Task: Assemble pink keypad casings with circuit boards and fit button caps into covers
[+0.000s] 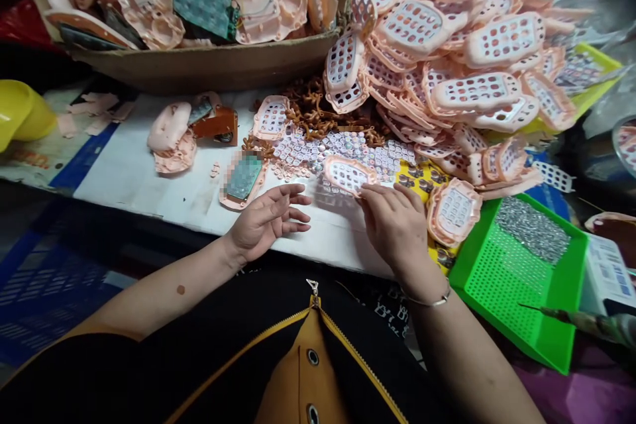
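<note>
Above the white table (193, 202), my right hand (397, 225) has its fingers closed on the near edge of a peach-coloured plastic shell (348, 174) with a grid of holes. My left hand (263, 218) is held palm inward, fingers apart, with nothing in it. Just beyond the left hand lies a shell with a green circuit board (246, 175). White keys (338, 149) are spread behind the held shell. Right of my right hand, another shell (454, 209) rests on a yellow patterned sheet (440, 255).
A cardboard box (199, 66) of shells stands at the back left. Many shells (477, 89) are heaped at the back right. A green tray (527, 278) of screws sits at the right, a screwdriver tip (541, 310) over it. Brown pieces (313, 106) lie behind the keys.
</note>
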Demonstrator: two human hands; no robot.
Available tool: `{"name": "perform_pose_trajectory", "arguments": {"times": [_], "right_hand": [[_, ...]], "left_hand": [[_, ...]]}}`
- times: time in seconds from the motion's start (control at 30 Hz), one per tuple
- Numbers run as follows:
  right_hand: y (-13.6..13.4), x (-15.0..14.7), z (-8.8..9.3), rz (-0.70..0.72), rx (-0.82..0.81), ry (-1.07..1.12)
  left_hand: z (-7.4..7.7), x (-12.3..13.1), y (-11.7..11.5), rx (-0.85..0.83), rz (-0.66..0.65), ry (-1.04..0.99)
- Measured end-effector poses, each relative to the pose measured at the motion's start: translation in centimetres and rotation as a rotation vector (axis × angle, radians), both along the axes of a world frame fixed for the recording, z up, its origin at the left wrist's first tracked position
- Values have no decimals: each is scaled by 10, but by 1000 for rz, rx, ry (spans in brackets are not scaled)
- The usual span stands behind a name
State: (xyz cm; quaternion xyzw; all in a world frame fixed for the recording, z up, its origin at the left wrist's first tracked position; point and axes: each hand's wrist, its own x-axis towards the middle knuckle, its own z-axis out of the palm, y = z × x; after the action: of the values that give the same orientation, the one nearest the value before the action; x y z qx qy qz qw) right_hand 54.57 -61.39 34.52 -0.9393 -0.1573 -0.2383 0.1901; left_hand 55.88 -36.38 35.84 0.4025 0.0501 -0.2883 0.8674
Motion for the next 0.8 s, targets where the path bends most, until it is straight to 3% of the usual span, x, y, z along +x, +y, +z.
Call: {"name": "perform_pose_trajectory", "arguments": {"times": [0.17,0.23,0.3,0.4,0.67,0.73,0.8], "right_hand": [[12,-7,2,11,1032,286],[15,-6,-2,72,1282,408],[17,-5,-8,95,1401,471],[20,-5,-13,132,1459,522],[42,-11,-16,202,1410,543],[47,-15,-13,217,1278,428],[49,-19,-8,302,1007,283]], "left_hand": [[0,0,-4,31,1,7],[-2,0,-5,36,-18,1],[-3,-1,-4,31,-15,-6],[-3,-3,-1,20,11,2],[-1,-11,8,44,8,38],[-5,-11,14,-6,-78,104],[-10,-12,20,-77,-195,184]]}}
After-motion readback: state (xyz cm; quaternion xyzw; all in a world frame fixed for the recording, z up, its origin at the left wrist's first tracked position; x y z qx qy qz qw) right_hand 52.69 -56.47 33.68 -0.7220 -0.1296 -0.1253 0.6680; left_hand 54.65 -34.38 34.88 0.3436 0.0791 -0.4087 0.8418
